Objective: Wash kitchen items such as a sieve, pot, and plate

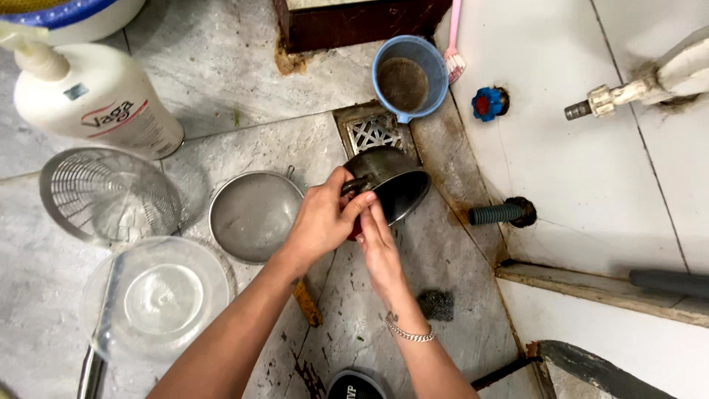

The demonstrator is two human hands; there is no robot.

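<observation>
Small dark metal pot (390, 185) is being held over the floor, just below the floor drain (373, 131). Left hand (321, 218) grip is being closed around its rim at 9 o'clock. Right hand (380, 247) fingers are being pressed flat beneath, not spread. Pot is tipped sideways, mouth facing 4 o'clock.

Bare floor right of the scrubber (436, 305); strainer (255, 216) and bowl (156, 295) crowd the left
</observation>
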